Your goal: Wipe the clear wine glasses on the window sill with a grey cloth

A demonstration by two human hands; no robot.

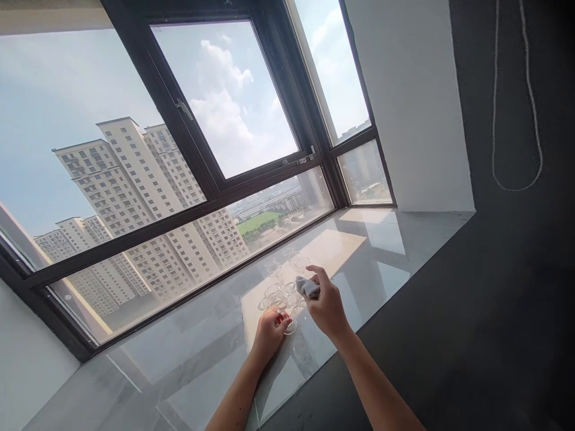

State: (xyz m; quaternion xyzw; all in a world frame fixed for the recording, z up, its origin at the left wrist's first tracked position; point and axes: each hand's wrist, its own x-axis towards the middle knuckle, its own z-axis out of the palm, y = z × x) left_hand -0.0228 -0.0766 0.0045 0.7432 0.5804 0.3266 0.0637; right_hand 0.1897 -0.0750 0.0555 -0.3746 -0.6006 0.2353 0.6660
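My left hand [270, 327] is closed low over the window sill, its fingers round a clear glass [291, 326] whose round rim or foot shows at the fingertips. Something small and red [281, 319] shows between those fingers; I cannot make out what it is. Bunched in my right hand [327, 302] is a grey cloth [306, 287], with the index finger raised off it. Several clear stemmed glasses [272, 266] stand close together just beyond both hands. Some overlap, and my hands hide part of the group.
The glossy tiled sill [193, 347] carries bright sun patches and reflections. Behind it runs a dark-framed window [215, 194] with a handle [184, 109]. A white wall pillar [413, 108] rises on the right, near a hanging cord loop [494, 137]. The sill's front edge drops into shadow.
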